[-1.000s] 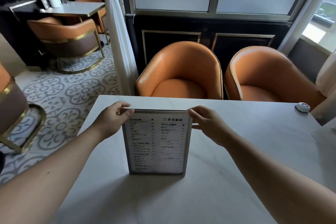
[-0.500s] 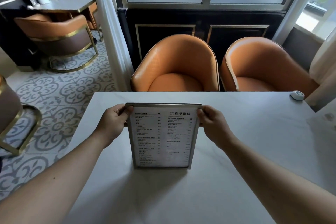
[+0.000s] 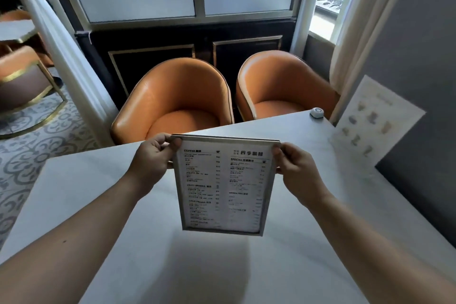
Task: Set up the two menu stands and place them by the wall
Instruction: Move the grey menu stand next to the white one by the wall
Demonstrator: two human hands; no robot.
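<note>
Both hands hold one menu stand upright over the white table, gripped at its two top corners.

From the left: the left hand (image 3: 151,158) is closed on the top left corner of the menu stand (image 3: 223,185), fingers curled over its upper edge. The stand faces the person, its printed menu page readable in two columns, its bottom edge above its own shadow on the table (image 3: 86,192); whether it touches the tabletop cannot be told. The right hand (image 3: 297,170) pinches the top right corner. Beyond the table's far edge stand two orange chairs (image 3: 177,99). At the far right corner sits a small round call button (image 3: 316,113), and a second menu card (image 3: 370,123) leans against the grey wall (image 3: 419,57).
</note>
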